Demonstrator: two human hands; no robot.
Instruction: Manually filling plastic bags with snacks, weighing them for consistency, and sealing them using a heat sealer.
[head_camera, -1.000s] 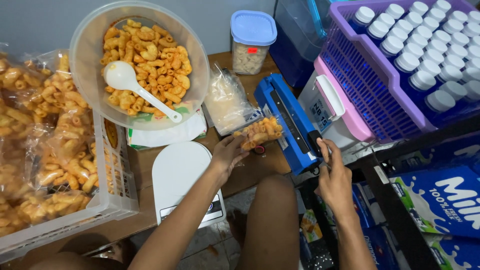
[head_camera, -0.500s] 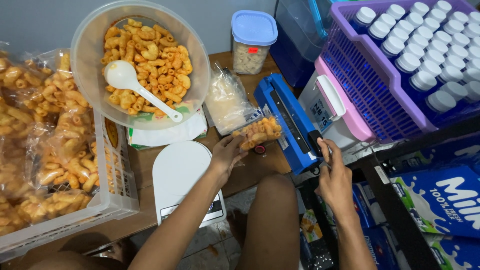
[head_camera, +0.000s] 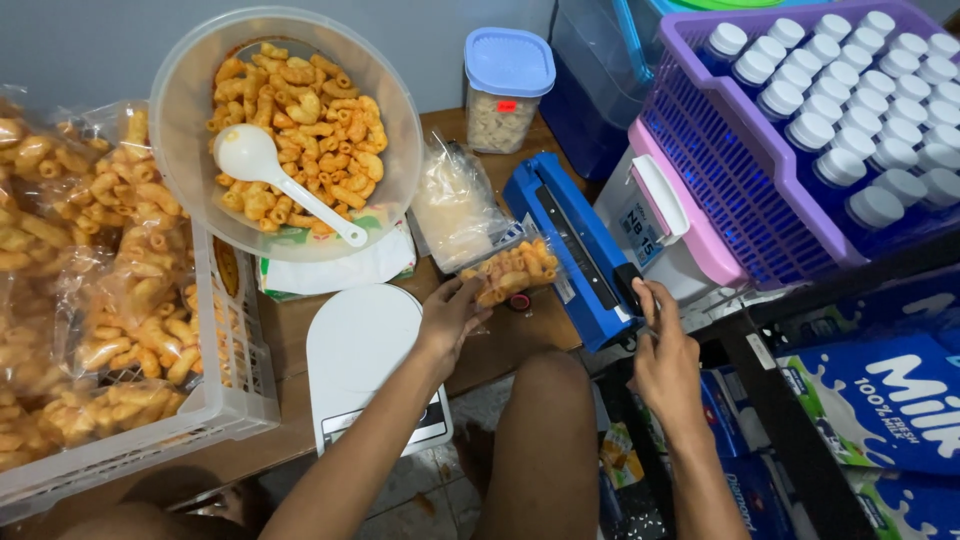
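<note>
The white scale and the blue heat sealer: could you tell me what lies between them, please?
In the head view, the left hand lies between the white scale and the blue heat sealer, holding a small snack bag whose edge reaches the sealer.

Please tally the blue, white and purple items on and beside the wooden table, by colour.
Blue: 2, the blue bar-shaped heat sealer and the clear jar's blue lid.
White: 2, the white plastic spoon and the white flat scale.
Purple: 1, the purple plastic crate.
Total: 5.
</note>
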